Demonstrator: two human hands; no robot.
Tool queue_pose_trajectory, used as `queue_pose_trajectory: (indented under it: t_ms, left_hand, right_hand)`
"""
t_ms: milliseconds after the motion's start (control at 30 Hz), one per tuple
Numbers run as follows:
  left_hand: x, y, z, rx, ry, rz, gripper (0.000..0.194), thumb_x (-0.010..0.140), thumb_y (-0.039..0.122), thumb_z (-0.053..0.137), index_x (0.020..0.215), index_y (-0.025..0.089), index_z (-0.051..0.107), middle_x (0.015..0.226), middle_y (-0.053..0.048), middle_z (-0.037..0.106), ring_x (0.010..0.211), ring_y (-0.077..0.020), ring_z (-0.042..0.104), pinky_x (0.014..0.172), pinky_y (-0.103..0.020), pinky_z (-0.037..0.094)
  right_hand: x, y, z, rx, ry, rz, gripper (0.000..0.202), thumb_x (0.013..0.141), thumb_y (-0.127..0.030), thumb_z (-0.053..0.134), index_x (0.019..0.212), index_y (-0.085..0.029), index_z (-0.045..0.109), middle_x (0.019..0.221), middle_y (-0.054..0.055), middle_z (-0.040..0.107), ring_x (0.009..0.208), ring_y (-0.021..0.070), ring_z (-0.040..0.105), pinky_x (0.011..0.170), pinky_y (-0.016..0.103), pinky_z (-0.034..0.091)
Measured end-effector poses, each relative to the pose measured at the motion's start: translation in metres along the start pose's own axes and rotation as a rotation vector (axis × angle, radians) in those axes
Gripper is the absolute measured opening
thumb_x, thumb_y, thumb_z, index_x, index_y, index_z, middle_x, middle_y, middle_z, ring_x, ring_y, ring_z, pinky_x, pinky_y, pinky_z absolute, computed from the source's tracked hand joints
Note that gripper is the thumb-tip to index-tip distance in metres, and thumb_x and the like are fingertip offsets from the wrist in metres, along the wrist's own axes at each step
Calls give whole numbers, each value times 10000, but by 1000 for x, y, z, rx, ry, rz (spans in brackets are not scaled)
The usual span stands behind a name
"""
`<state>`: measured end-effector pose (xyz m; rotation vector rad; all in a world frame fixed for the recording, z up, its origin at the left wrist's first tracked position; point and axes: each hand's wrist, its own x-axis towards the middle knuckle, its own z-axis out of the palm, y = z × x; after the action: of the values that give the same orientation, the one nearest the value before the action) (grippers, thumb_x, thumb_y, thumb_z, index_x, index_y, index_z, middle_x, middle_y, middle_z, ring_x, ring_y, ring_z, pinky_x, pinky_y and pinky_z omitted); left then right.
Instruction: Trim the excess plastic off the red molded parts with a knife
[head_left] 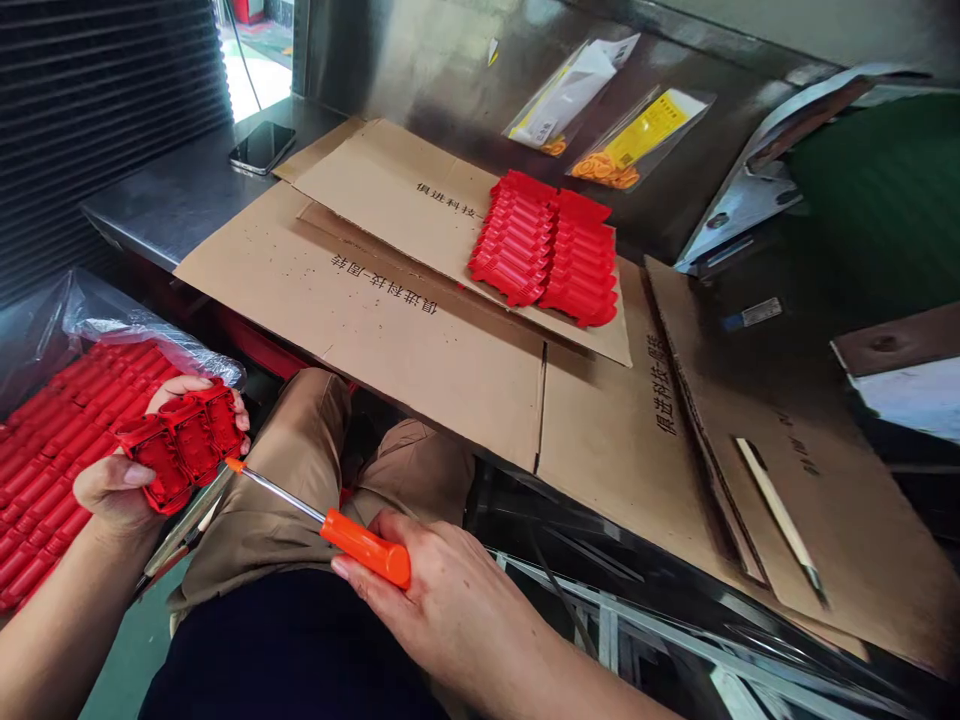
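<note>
By desk [169,205] edge, our left hand [124,490] pinches red three-bay plastic part [184,447], likely steadying; right hand [439,580] grips orange-handled metal tool [341,533].

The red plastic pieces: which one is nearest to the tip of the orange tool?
The red piece in the left hand, close to the tool tip; the others lie farther off, on the cardboard or beside the clear plastic.

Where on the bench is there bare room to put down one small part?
Widest: the lower cardboard sheet, between its front edge and the upper sheet, with only specks and print. Smaller: the metal tabletop left of the smartphone. Crowded: the upper sheet's right end, under rows of red plastic parts.
</note>
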<state>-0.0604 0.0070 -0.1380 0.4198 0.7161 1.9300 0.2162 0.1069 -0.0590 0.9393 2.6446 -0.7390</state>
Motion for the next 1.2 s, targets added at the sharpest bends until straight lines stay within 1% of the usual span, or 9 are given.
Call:
queue_pose_trajectory:
  t_ms: [100, 200, 367, 533, 633, 867, 967, 1100, 1200]
  left_hand:
    - [5, -3, 10, 21, -69, -17, 833, 372, 239, 603, 1199, 224, 699, 1245, -170, 760, 1084, -443, 734, 910, -609, 624]
    - [7, -4, 12, -11, -94, -81, 816, 384, 260, 627, 1196, 221, 697, 1273, -180, 748, 1130, -462, 717, 933, -626, 613]
    - [7, -3, 10, -10, -87, -101, 837, 373, 266, 600, 1205, 221, 688, 1270, -183, 746, 1134, -460, 715, 927, -633, 612]
    - [10, -4, 20, 61, -58, -59, 873, 336, 230, 548, 1200, 217, 676, 1269, -169, 750, 1141, -453, 719, 944, -620, 609]
    - [11, -5, 23, 95, -55, -27, 880, 336, 216, 548, 1208, 217, 664, 1267, -159, 752, 1142, -448, 722, 968, -617, 601]
    - [11, -9, 11, 46, -128, -19, 807, 401, 254, 642, 1205, 191, 673, 1274, -191, 750, 1147, -454, 725, 990, -600, 594]
    - [11, -11, 9, 27, -114, -20, 814, 400, 248, 657, 1211, 192, 680, 1266, -190, 756, 1140, -453, 729, 1000, -597, 593]
    - [11, -7, 10, -13, -132, -25, 777, 453, 302, 708, 1222, 193, 693, 1258, -200, 760, 1138, -451, 730, 1004, -625, 591]
    - [10, 1, 7, -42, -148, -55, 747, 511, 352, 736, 1241, 195, 700, 1261, -212, 763, 1142, -462, 730, 995, -665, 589]
  right_hand:
    - [-1, 0, 1, 5, 31, -33, 453, 1044, -603, 612, 899, -193, 736, 653, 31, 741, 600, 260, 765, 524, 343, 369]
    - [0, 0, 1, -4, 22, -27, 445, 1041, -598, 620, 893, -196, 740, 647, 31, 745, 606, 265, 773, 528, 340, 377]
    - [4, -2, -1, -29, -42, -20, 463, 1041, -623, 600, 897, -206, 743, 658, 33, 756, 615, 264, 778, 528, 329, 386]
    - [3, -5, -2, -28, -73, 1, 458, 1039, -626, 597, 907, -213, 745, 677, 36, 763, 639, 275, 781, 543, 330, 402]
    - [1, -6, -1, -9, -94, -19, 441, 1032, -616, 610, 901, -217, 745, 661, 22, 748, 609, 258, 761, 537, 329, 393]
    - [-4, -9, 3, 12, -52, -106, 421, 1016, -608, 627, 868, -228, 729, 601, -10, 697, 521, 212, 695, 472, 314, 332]
    - [-6, -8, 5, 35, -34, -142, 415, 1017, -608, 632, 868, -231, 720, 605, -13, 696, 517, 206, 686, 472, 316, 330]
    - [-9, 3, 7, 74, -5, -75, 459, 1050, -623, 561, 862, -226, 691, 605, -9, 680, 525, 206, 670, 506, 323, 333]
    - [-11, 20, 14, 205, 18, -15, 473, 1068, -620, 494, 857, -231, 660, 650, -4, 677, 566, 203, 656, 555, 317, 359]
